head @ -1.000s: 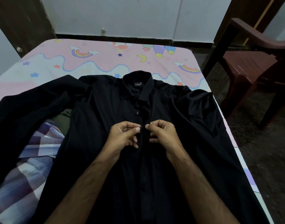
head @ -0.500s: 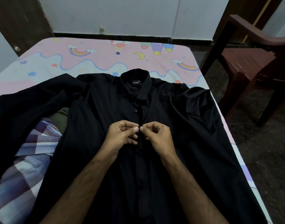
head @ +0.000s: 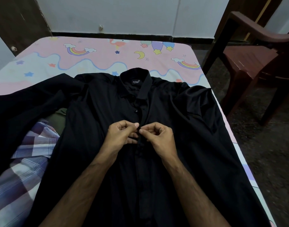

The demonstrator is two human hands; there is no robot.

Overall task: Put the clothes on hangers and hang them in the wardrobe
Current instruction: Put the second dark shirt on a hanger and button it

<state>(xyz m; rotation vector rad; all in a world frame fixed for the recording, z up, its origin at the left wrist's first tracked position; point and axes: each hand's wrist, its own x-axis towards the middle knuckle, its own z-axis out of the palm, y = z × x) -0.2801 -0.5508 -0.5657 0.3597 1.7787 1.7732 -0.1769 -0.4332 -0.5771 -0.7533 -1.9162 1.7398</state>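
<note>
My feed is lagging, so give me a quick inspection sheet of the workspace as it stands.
Surface: bed, patterned sheet.
Job's things: black shirt flat, collar away from the person; no hanger seen.
Clutter: plaid cloth and olive cloth partly under the shirt.
Hands: left hand and right hand pinch the shirt's front placket.
Cables: nothing seen.
Surroundings: brown chair right of the bed, wall behind.
</note>
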